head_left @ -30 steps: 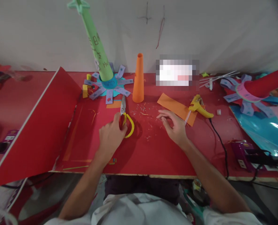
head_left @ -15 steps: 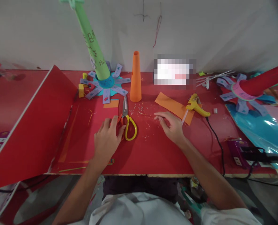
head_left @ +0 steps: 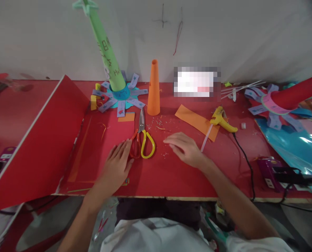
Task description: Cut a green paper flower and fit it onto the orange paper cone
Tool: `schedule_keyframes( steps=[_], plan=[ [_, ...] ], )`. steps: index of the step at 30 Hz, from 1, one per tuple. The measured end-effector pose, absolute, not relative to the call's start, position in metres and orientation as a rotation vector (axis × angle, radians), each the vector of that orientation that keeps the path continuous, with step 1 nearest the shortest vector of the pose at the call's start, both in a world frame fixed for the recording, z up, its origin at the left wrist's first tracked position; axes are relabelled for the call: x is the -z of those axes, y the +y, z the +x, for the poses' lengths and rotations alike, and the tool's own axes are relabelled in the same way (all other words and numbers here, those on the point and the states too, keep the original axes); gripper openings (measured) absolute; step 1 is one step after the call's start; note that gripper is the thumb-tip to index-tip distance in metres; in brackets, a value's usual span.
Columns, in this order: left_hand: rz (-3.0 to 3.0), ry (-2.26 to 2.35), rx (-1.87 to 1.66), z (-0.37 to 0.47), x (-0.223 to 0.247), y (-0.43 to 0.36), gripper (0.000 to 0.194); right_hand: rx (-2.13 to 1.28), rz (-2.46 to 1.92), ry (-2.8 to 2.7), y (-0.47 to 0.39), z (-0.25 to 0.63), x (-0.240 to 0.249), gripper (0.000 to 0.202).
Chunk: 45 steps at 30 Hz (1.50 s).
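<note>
Has left hand (head_left: 116,165) nearly flat with fingers lightly spread beside scissors (head_left: 141,125), gripping nothing, and right hand (head_left: 187,149) half-curled; cannot tell any small hold there. Farther, shows orange strip (head_left: 190,117) loose beneath glue gun (head_left: 220,117), then orange cone (head_left: 154,94), already formed, upright toward worktop's (head_left: 171,183) back edge, without strip joined.

The person wears a pale grey top (head_left: 156,234) and dark trousers (head_left: 158,209)

My feed is fairly dim, its light soft and even over the grey wall (head_left: 135,38). White glare streaks the blue sheet (head_left: 290,143), and a faint shadow lies by the left hand (head_left: 119,159). I see slight softness throughout, wide-angle stretching at the sides, a darkened upper right corner and one pixelated patch.
</note>
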State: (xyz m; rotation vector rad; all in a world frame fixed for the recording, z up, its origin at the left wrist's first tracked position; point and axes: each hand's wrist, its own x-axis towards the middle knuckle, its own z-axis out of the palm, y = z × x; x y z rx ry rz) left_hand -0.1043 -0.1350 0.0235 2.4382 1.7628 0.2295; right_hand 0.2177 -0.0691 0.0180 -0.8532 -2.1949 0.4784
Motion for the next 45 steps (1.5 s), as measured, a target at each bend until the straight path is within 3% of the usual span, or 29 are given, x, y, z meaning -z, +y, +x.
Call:
schedule_keyframes(
  steps=[5, 18, 26, 35, 45],
  plan=[
    [2.468, 1.822, -0.154, -0.092, -0.022, -0.137, 0.074, -0.395, -0.682, -2.602, -0.082, 0.197, -0.017, 0.039],
    [2.454, 1.900, -0.039, -0.086, -0.032, -0.144, 0.063, -0.085, -0.815, -2.662, -0.079, 0.193, -0.018, 0.011],
    [2.450, 1.959, -0.069, -0.086, -0.037, -0.142, 0.058, -0.165, -0.799, -2.590, -0.075, 0.202, -0.017, 0.010],
    [2.486, 1.957, 0.105, -0.070, -0.048, -0.131, 0.072, -0.170, -0.792, -2.598, -0.075, 0.202, -0.016, 0.015],
    [2.482, 1.844, 0.189, -0.087, -0.060, -0.131, 0.060, -0.165, -0.783, -2.625, -0.076, 0.203, -0.015, 0.016]
  ],
)
